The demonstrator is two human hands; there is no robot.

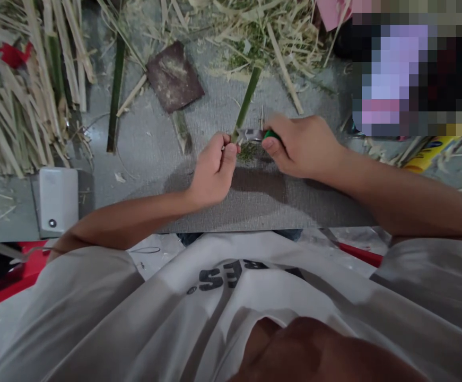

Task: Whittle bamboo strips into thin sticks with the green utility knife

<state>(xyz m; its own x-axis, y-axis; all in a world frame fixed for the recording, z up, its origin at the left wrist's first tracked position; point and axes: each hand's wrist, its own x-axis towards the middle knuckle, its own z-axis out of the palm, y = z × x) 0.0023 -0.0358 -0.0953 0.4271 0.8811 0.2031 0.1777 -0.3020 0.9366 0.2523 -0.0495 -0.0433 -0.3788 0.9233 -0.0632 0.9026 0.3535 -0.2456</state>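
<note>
My left hand point(216, 171) is closed around the lower end of a green bamboo strip point(249, 98), which slants up and to the right. In my right hand point(303, 144) is a knife point(253, 135) with a green handle, its short metal blade against the strip just above my left fingers. A small heap of green shavings point(248, 152) lies on the grey table point(215, 218) under the blade. Beyond my left hand are a dark brown square piece point(176, 77) dusted with shavings and a short bamboo piece point(182, 132).
Bundles of split bamboo sticks point(6, 124) cover the left side, near a red object point(13, 54) and a white box point(59, 199). A dark green strip point(116, 93) lies left of centre. Pale shavings point(302, 37) pile at the back. A yellow tube point(429, 154) is at right.
</note>
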